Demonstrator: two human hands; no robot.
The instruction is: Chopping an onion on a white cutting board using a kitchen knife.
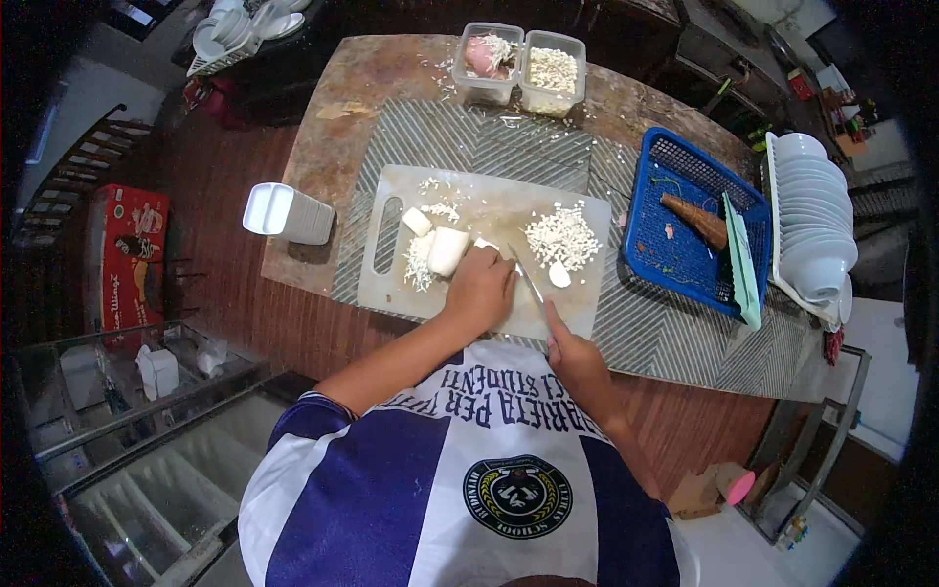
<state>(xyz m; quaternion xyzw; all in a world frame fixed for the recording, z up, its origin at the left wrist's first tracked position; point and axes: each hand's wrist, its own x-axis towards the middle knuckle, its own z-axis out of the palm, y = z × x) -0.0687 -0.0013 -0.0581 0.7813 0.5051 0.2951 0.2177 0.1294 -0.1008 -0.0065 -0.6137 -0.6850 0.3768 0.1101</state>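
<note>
Your left hand (pixel 479 289) rests on the white cutting board (pixel 391 284), its grip closed over the end of a pale white block of food (pixel 448 250) that lies near the board's middle. Your right hand (pixel 577 360) sits just off the board's near edge, its grip wrapped tight around the handle of a knife (pixel 526 279) whose blade runs up across the board, tip beside your left hand's knuckles. A smaller white chunk (pixel 417 221) lies just beyond the block, toward the board's slotted handle end. Thin shreds (pixel 419 264) lie against the block. A heap of finely chopped white bits (pixel 560 238) sits on the board's right part, with one rounded white piece (pixel 558 275) just below it.

Beyond the board's far edge, two clear plastic tubs (pixel 520 68) stand side by side on the surface (pixel 372 88). Right of the board a blue basket (pixel 685 249) holds a brown cone-shaped thing (pixel 696 221); past that, a stack of white bowls (pixel 812 220).
</note>
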